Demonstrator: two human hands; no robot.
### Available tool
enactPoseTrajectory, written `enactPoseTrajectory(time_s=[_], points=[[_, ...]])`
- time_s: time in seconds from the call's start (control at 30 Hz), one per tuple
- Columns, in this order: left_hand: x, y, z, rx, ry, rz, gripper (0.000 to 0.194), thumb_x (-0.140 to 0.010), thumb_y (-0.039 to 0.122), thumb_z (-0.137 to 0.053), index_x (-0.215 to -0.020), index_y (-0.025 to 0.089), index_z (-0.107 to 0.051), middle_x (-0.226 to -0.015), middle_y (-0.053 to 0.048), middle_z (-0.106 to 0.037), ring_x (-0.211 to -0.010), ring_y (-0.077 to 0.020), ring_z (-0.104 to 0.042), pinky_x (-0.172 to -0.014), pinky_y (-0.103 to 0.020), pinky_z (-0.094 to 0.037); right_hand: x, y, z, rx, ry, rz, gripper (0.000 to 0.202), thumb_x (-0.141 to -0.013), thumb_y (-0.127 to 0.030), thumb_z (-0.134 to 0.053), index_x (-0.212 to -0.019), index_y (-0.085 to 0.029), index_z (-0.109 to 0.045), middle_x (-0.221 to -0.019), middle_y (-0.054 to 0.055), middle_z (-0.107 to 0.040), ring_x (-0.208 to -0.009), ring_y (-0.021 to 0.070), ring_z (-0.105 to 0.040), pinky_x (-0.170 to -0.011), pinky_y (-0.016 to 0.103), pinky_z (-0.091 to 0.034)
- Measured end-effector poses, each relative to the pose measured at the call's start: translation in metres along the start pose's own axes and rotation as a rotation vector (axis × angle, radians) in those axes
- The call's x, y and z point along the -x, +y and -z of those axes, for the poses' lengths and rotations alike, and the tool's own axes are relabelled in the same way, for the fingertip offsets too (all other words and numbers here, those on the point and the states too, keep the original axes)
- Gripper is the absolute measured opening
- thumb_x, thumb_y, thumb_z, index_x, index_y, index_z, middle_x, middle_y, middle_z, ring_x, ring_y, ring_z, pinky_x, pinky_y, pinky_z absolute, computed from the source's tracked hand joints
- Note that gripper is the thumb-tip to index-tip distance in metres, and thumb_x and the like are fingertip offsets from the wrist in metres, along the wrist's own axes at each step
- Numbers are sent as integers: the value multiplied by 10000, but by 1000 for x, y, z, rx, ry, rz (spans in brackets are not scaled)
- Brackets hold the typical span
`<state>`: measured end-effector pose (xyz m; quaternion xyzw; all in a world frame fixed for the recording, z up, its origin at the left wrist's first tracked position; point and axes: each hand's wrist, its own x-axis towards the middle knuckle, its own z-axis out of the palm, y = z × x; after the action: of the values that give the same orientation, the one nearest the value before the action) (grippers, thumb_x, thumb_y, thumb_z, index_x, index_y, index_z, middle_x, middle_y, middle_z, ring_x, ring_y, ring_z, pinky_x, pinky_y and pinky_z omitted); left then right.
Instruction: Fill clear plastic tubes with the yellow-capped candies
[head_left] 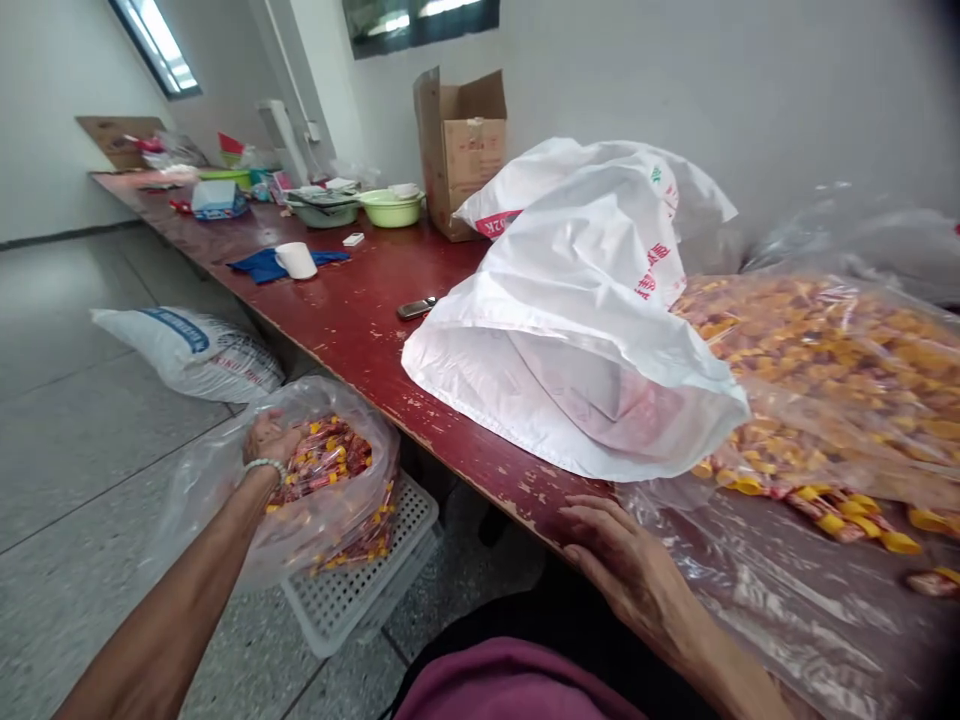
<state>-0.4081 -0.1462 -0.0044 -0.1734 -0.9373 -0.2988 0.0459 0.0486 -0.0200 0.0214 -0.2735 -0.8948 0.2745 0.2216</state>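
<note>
My left hand (271,440), with a beaded bracelet at the wrist, is open inside the mouth of a clear plastic bag (217,515). Beside its fingers lie small red packets with yellow ends (330,455). This bag rests on a white perforated crate (337,610) on the floor. My right hand (619,560) lies open on the edge of the red table (360,330), fingers stretched, near a clear plastic sheet (750,600). A large clear bag of yellow-ended packets (847,370) is on the table at the right. Next to it a white sack (577,300) lies with its mouth open.
A filled white sack (202,352) lies on the floor at the left. Along the table are a phone (416,308), a paper roll (296,260) on blue cloth, green basins (391,208) and an open cardboard box (469,160).
</note>
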Motion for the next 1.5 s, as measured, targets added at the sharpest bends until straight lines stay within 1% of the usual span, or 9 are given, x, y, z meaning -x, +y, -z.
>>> enactPoseTrajectory(time_s=[0.13,0.3,0.43,0.53,0.73,0.93,1.07,1.3,1.5], points=[[10,46,-15,127,-34,-181,377,-688,293,-637,-1048,257,-530,-913,29,-631,-801,-148,-562,-701,-250,-442,-27,7,5,-35,25,-38,235,-904,-268,-424,-1080,-224,-572,-1101,77,-603,-948,175,-618,-817,304,-519],[70,163,-53,264,-289,-588,264,-757,380,-545,-955,209,-580,-768,-15,-633,-698,-165,-586,-723,-270,-446,-106,43,11,154,195,-224,283,-866,-164,-414,-1105,-135,-563,-1056,104,-624,-934,185,-606,-870,301,-461],[100,236,-97,167,-438,-550,413,-797,468,-490,-1079,167,-512,-875,-112,-646,-917,-276,-600,-834,-366,-412,-152,75,14,286,242,-440,366,-826,-114,-419,-1165,-16,-517,-1150,232,-554,-1089,279,-533,-930,371,-407],[106,262,-122,163,-516,-485,474,-729,418,-592,-1105,149,-486,-998,-177,-631,-1017,-339,-571,-857,-418,-396,-159,88,12,283,205,-513,355,-789,-158,-493,-1108,-7,-536,-1049,245,-589,-1009,311,-567,-860,387,-435],[103,271,-139,297,-628,-405,371,-549,153,-665,-908,174,-572,-905,-130,-654,-1016,-332,-581,-840,-386,-422,-166,94,10,164,217,-596,357,-738,-137,-487,-1078,-43,-543,-1039,205,-602,-944,271,-588,-800,331,-439],[113,295,-155,586,-834,-198,142,-574,181,-622,-703,159,-569,-555,-4,-554,-541,-180,-605,-546,-290,-482,-203,97,1,-75,323,-640,331,-740,-232,-507,-1027,-92,-593,-946,128,-652,-946,247,-600,-810,304,-438],[113,304,-156,759,-988,-81,123,-527,97,-606,-618,139,-535,-470,20,-498,-468,-146,-554,-522,-308,-497,-211,94,-11,-276,352,-632,281,-721,-256,-547,-963,-132,-617,-806,75,-673,-825,216,-633,-724,298,-471],[116,274,-136,1081,-1204,-68,376,-485,-2,-608,-841,116,-629,-789,-55,-660,-723,-149,-619,-697,-289,-511,-186,82,-24,-619,374,-493,363,-736,-300,-546,-1052,-125,-569,-930,66,-686,-832,155,-635,-728,251,-491],[141,258,-137,1177,-1097,-207,647,-466,6,-665,-1074,174,-525,-973,-46,-632,-828,-146,-611,-717,-248,-490,-171,74,-31,-633,376,-470,353,-652,-262,-620,-978,-125,-632,-877,58,-679,-778,167,-616,-696,272,-489]])
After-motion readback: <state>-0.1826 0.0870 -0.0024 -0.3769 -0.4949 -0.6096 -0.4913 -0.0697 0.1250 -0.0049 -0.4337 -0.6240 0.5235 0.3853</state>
